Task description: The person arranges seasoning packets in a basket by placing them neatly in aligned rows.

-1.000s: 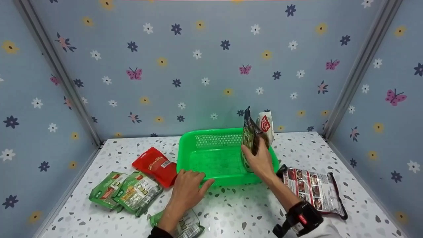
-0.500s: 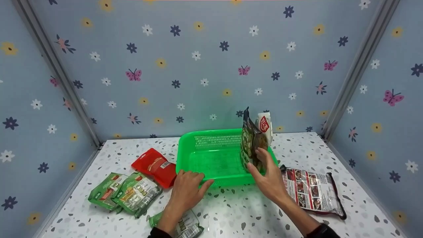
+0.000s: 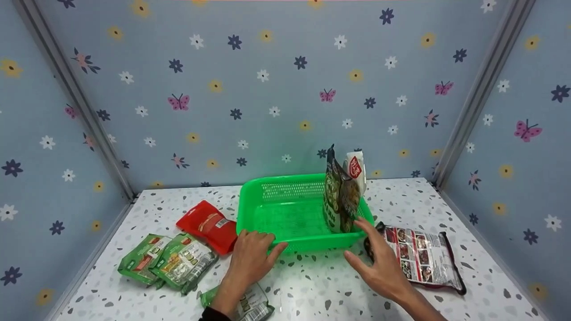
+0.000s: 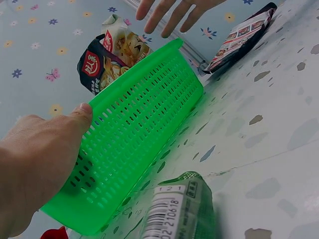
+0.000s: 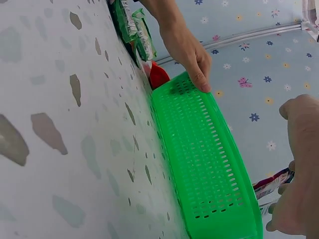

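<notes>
The left hand is clamped on the near rim of the green basket, towards its left corner, while the right hand holds nothing, fingers and thumb apart, near the basket's front right corner. Inside the basket, at its right end, a dark bag and a white bag stand upright side by side. On the speckled desk, a red bag and three green bags lie to the left, one partly hidden by the left forearm, and a picture-covered bag lies flat to the right.
</notes>
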Available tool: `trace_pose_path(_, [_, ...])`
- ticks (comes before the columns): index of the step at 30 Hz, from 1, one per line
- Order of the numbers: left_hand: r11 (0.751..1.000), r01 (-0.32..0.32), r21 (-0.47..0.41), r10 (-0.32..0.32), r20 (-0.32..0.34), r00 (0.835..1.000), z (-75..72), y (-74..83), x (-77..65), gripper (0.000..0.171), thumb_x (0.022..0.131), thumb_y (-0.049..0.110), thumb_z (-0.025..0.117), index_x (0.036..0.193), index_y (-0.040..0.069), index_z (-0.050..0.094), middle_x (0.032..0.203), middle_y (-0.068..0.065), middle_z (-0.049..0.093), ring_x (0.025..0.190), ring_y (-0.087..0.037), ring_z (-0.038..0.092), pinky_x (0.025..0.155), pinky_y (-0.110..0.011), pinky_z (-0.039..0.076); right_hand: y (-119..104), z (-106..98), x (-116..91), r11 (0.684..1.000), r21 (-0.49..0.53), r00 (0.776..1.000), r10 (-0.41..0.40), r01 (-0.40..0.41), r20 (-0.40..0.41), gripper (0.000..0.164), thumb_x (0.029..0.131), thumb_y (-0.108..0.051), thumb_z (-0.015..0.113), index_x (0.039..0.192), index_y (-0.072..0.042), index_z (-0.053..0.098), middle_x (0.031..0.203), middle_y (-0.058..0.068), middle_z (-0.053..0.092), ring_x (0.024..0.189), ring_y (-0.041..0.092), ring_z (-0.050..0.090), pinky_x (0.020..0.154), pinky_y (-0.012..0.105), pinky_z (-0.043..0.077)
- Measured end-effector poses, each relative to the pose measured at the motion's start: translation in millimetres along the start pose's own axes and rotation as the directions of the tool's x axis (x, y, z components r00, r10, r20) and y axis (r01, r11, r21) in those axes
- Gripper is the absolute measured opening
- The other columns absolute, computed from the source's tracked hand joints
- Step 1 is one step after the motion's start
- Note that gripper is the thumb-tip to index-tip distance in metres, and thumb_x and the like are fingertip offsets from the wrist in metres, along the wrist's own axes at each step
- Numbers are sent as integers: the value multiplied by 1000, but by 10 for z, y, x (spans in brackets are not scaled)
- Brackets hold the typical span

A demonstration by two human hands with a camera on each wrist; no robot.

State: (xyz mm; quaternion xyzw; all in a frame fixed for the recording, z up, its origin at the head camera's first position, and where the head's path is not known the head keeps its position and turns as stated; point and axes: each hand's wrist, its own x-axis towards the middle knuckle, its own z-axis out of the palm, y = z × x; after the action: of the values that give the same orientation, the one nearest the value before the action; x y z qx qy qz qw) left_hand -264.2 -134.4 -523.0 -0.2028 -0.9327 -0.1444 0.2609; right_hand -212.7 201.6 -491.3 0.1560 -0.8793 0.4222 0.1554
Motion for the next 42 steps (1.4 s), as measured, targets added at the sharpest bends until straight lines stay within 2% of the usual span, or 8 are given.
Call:
trace_pose_path(3, [1000, -1, -3, 1, -3, 1000, -3, -4, -2, 48, 110, 52, 70, 75, 21, 58, 61, 6, 48, 69, -17, 58, 78, -33, 35, 36, -34, -65, 998, -36, 999, -44, 44, 18, 86, 102, -33, 83, 172, -8, 40, 183, 24, 34, 165, 60, 35, 118, 91, 31])
trace_pose_path(8, [1000, 1, -5, -1, -6, 1000, -9, -1, -4, 48, 110, 53, 70, 76, 21, 60, 61, 6, 50, 68, -16, 57, 78, -32, 35, 116, -105, -128, 990, -89, 994, -101, 105, 47, 91, 100, -34, 85, 174, -9, 38, 184, 25, 31, 168, 60, 28, 122, 93, 24])
trace_pose_path(12, [1000, -5, -12, 5, -21, 1000, -19, 10, -8, 48, 109, 52, 72, 75, 20, 59, 61, 5, 51, 67, -17, 58, 77, -32, 34, 211, -185, -159, 987, -120, 991, -100, 110, 85, 96, 99, -40, 85, 177, -17, 35, 185, 24, 29, 171, 57, 21, 128, 91, 14])
trace_pose_path(15, [1000, -11, -15, 10, -27, 1000, -17, 14, -7, 49, 108, 50, 74, 74, 20, 57, 60, 4, 50, 66, -19, 58, 77, -32, 32, 310, -258, -180, 986, -138, 990, -77, 94, 121, 99, 99, -44, 86, 179, -24, 32, 187, 22, 28, 173, 56, 16, 133, 87, 6])
trace_pose_path(20, [1000, -10, -10, 10, -24, 1000, -18, 14, -2, 49, 109, 49, 73, 74, 20, 57, 60, 4, 49, 66, -19, 57, 77, -32, 32, 515, -422, -206, 972, -217, 984, -53, 90, 170, 101, 96, -48, 87, 177, -18, 35, 186, 21, 28, 172, 61, 13, 136, 83, 0])
trace_pose_path(30, [1000, 1, -19, -1, -15, 1000, -26, 10, -2, 50, 109, 51, 72, 73, 21, 56, 61, 7, 47, 66, -15, 54, 79, -32, 35, 972, -795, -223, 920, -386, 970, 29, 68, 242, 112, 89, -61, 90, 176, -11, 38, 184, 28, 29, 167, 68, 18, 128, 91, 7])
trace_pose_path(34, [1000, 1, -30, -1, -16, 1000, -27, 0, 0, 49, 109, 50, 72, 74, 21, 57, 60, 7, 46, 66, -16, 54, 79, -33, 35, 1090, -829, -229, 910, -414, 957, 85, 38, 276, 117, 88, -67, 89, 176, -9, 37, 183, 31, 27, 167, 69, 15, 128, 91, 4])
trace_pose_path(42, [1000, -10, -21, 9, -31, 999, -16, 7, -9, 49, 109, 51, 72, 74, 20, 58, 60, 5, 48, 65, -16, 54, 77, -32, 34, 1172, -727, -235, 886, -464, 941, 147, 11, 304, 117, 91, -75, 81, 177, -11, 36, 185, 29, 22, 170, 65, 11, 132, 86, 2])
